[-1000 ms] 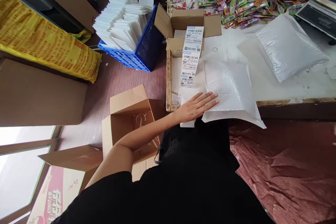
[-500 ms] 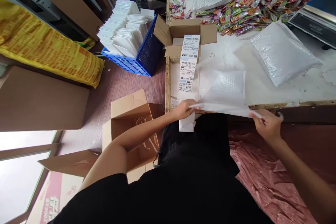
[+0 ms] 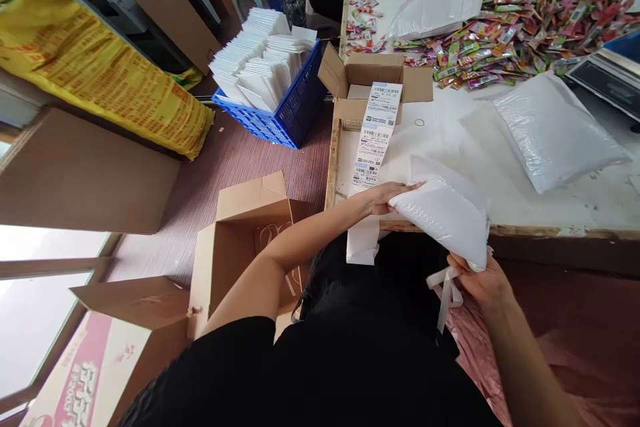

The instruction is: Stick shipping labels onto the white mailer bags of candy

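Carton: open on the floor [image 3: 310, 167], beside the left forearm; curled pale bands [image 3: 273, 233] inside
Basket: blue [image 3: 265, 121], filled with upright white envelopes [image 3: 257, 67]
Box: open-flapped [image 3: 418, 83], at the left end of the desk [image 3: 450, 130]; something pale inside, cannot tell what
Labels: printed strip [image 3: 383, 107] running from the box towards the body, passing under the left wrist, blank tail over the desk edge
Left hand: [image 3: 385, 198] fingers closed on the mailer's left corner
Mailer: white, padded [image 3: 440, 213], at the near desk edge, between both hands; long axis slants from the left fingers down to the right ones, neither hand clearly nearer
Right hand: [image 3: 480, 277] fingers clenched on its near right corner, white ribbon [image 3: 445, 297] dangling beside them
Packets: colourful heap [image 3: 473, 47] at the far side
Other mailer: plump [image 3: 555, 127], flat on the desk, well right of the box
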A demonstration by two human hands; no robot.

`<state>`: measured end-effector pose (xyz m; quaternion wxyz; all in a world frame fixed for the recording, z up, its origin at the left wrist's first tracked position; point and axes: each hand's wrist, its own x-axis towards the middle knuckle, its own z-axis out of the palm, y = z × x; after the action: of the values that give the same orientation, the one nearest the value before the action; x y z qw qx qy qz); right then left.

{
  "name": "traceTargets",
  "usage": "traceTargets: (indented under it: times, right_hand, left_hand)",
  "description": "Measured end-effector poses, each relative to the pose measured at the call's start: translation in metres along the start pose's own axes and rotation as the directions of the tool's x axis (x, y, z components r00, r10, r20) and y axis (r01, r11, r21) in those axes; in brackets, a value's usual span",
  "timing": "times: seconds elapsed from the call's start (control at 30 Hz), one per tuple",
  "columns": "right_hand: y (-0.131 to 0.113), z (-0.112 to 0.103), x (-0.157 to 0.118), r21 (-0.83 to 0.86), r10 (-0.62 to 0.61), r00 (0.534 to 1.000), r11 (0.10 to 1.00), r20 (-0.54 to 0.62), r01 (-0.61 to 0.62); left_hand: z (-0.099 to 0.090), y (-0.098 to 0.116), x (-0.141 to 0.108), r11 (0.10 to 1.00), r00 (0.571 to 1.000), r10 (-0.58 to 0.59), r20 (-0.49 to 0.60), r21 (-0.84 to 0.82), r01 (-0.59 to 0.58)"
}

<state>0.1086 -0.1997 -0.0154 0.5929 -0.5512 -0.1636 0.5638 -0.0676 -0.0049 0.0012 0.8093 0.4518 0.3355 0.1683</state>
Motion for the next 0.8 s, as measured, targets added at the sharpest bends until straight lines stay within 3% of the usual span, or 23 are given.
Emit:
traceTargets:
  times: [0.1,0.13,0.2,0.23,0.27,0.33,0.37,0.43,0.5,0.57,0.6,0.63,0.67,0.7,0.73,0.8]
  right_hand:
    - [0.018,0.049,-0.007,0.225,-0.137,0.979,0.959,-0.153,0.17]
    - [0.024,0.063,-0.011,0.263,-0.11,0.981,0.953,-0.16,0.15]
    - [0.034,0.086,-0.02,0.28,0.052,0.996,0.959,-0.068,-0.031]
    - [0.037,0.095,-0.026,0.254,0.173,0.985,0.951,0.023,-0.174]
    - [0.039,0.101,-0.033,0.21,0.295,0.948,0.926,0.117,-0.314]
    - [0.036,0.115,-0.044,0.146,0.426,0.877,0.875,0.224,-0.462]
    - [0.032,0.123,-0.048,0.148,0.409,0.883,0.882,0.232,-0.448]
    - [0.025,0.148,-0.05,0.181,0.238,0.948,0.944,0.21,-0.276]
    - [0.021,0.181,-0.042,0.163,0.0,0.978,0.986,0.209,-0.034]
    - [0.024,0.211,-0.024,0.018,-0.15,0.947,0.988,0.284,0.151]
    - [0.026,0.222,-0.01,-0.09,-0.186,0.928,0.97,0.321,0.226]
    - [0.029,0.229,0.007,-0.208,-0.208,0.919,0.935,0.336,0.287]
    - [0.03,0.232,0.028,-0.322,-0.23,0.921,0.887,0.313,0.331]
    - [0.029,0.232,0.05,-0.43,-0.265,0.931,0.831,0.253,0.353]
    - [0.028,0.229,0.074,-0.514,-0.325,0.934,0.782,0.147,0.353]
    - [0.021,0.22,0.12,-0.693,-0.405,0.914,0.664,-0.017,0.281]
  left_hand:
    - [0.0,0.007,0.0,0.984,0.977,0.069,-0.2,-0.149,-0.1]
    - [-0.002,0.008,-0.006,0.972,0.932,0.141,-0.334,-0.133,-0.194]
    - [-0.005,0.003,-0.031,0.946,0.794,0.281,-0.539,0.017,-0.324]
    - [-0.004,-0.002,-0.048,0.936,0.745,0.33,-0.58,0.1,-0.337]
    - [-0.001,-0.01,-0.069,0.935,0.741,0.348,-0.575,0.158,-0.316]
    - [0.011,-0.028,-0.112,0.963,0.857,0.269,-0.438,0.131,-0.235]
    - [0.018,-0.036,-0.133,0.977,0.915,0.212,-0.345,0.091,-0.192]
    - [0.028,-0.051,-0.165,0.996,0.987,0.087,-0.132,0.032,-0.084]
    - [0.023,-0.061,-0.186,0.997,0.999,0.023,-0.04,0.077,-0.02]
    - [-0.007,-0.071,-0.198,0.97,0.979,0.075,-0.187,0.24,-0.028]
    - [-0.03,-0.077,-0.204,0.934,0.93,0.164,-0.329,0.354,-0.039]
    - [-0.058,-0.084,-0.211,0.875,0.842,0.284,-0.459,0.483,-0.031]
    - [-0.087,-0.093,-0.22,0.781,0.716,0.446,-0.536,0.624,-0.019]
    - [-0.116,-0.102,-0.231,0.684,0.599,0.58,-0.551,0.729,0.009]
    - [-0.143,-0.111,-0.244,0.659,0.558,0.614,-0.558,0.752,0.026]
    - [-0.183,-0.129,-0.269,0.615,0.571,0.643,-0.51,0.788,0.01]
